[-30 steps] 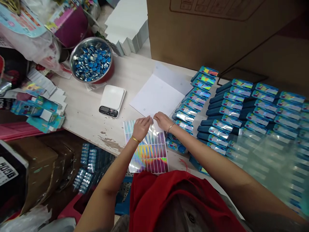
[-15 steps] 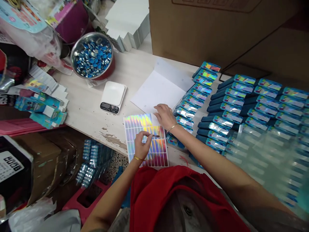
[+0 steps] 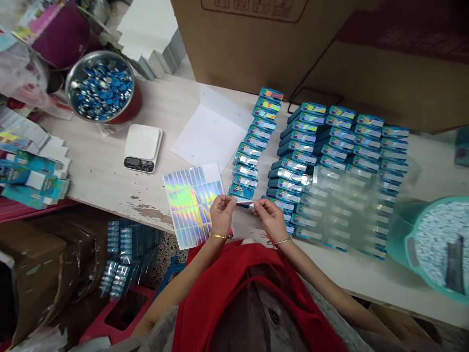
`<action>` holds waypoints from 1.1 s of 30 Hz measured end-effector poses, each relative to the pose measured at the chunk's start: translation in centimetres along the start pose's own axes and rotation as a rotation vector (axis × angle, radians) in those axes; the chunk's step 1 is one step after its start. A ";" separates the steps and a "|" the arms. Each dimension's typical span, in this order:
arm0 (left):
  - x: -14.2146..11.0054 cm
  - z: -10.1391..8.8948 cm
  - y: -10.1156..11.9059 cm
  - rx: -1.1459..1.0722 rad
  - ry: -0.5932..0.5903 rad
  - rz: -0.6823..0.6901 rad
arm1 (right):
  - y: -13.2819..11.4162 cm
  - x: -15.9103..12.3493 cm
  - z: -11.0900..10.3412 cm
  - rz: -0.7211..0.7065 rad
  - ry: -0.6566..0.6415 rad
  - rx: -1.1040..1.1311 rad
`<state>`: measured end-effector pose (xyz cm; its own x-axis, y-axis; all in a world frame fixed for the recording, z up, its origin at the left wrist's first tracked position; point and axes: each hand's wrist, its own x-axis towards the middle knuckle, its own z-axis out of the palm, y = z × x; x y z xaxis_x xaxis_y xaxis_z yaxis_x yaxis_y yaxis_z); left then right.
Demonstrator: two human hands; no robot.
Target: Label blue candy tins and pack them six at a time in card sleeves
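A narrow shiny holographic sticker (image 3: 243, 201) is stretched between my two hands, pinched at each end. My left hand (image 3: 222, 216) grips its left end, and my right hand (image 3: 271, 218) has the other. Just beyond the sticker lies the nearest blue package (image 3: 240, 191) of a staggered row; whether the two touch I cannot tell. Other packages in this row (image 3: 250, 152) bear shiny strips on their ends. To the left of my left hand is the holographic sticker sheet (image 3: 186, 200), its upper right corner bare white.
A white scale (image 3: 142, 146) and a metal bowl (image 3: 75, 105) of blue-and-silver caps stand left. Blank paper (image 3: 212, 132) lies behind the sheet. More stacked blue packages (image 3: 300, 146), clear plastic sleeves (image 3: 330, 205) and a teal tub (image 3: 410, 230) are right. A cardboard box (image 3: 256, 49) stands behind.
Both hands have moved from above the sticker sheet to the near end of the package row, the sticker now held between them. The sheet has turned slightly, and the view has shifted right.
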<state>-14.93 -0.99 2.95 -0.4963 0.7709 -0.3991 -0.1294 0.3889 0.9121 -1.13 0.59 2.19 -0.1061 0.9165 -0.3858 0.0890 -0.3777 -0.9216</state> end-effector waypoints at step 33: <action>6.7 0.9 -4.5 0.177 -0.121 -0.213 | 1.8 3.5 -0.1 0.019 -0.281 -0.533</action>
<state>-16.83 2.85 -3.93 -0.3669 0.7128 -0.5977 -0.0631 0.6220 0.7805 -1.22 3.12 -0.79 -0.3507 0.8129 -0.4650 0.5698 -0.2088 -0.7948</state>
